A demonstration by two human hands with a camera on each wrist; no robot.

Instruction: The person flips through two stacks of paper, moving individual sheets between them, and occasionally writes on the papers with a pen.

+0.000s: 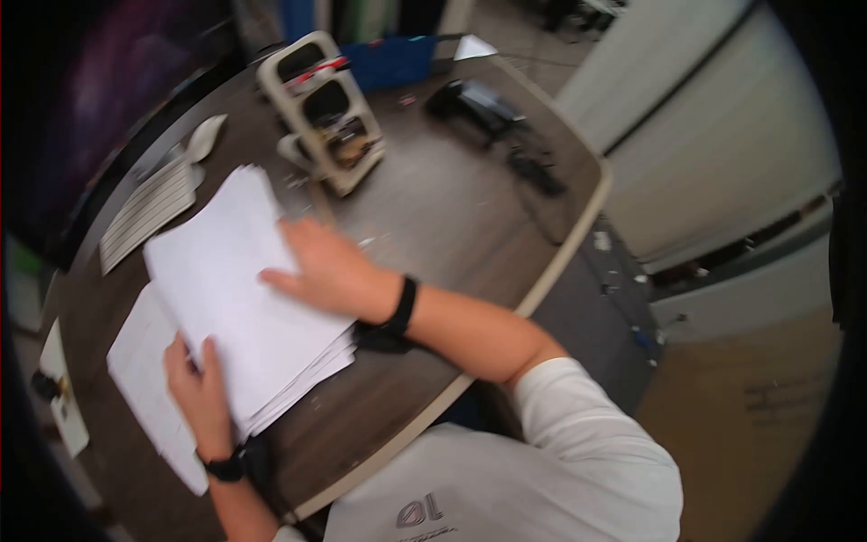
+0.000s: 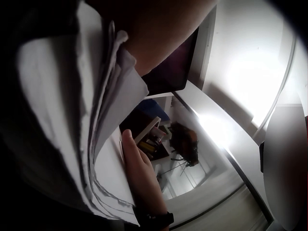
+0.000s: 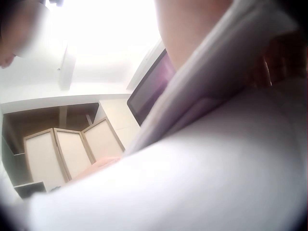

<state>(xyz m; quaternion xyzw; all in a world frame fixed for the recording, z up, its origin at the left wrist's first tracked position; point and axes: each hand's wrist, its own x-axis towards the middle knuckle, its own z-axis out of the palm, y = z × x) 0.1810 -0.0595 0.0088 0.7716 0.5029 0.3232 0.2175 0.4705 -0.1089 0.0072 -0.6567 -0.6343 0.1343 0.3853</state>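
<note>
In the head view a thick stack of white paper is held between both hands, tilted over the desk. My left hand grips its left edge near the bottom, with the thumb over the top sheet. My right hand grips the right edge, its thumb lying across the top sheet. Uneven layers show along the stack's edge in the left wrist view, where the right hand also appears at the far side. Other white sheets lie on the desk at the left, partly under the stack.
A white keyboard sits beyond the stack, before a dark monitor. A beige organizer with small items stands at the back. A black device and a cable lie toward the right. The desk's pale rim curves around.
</note>
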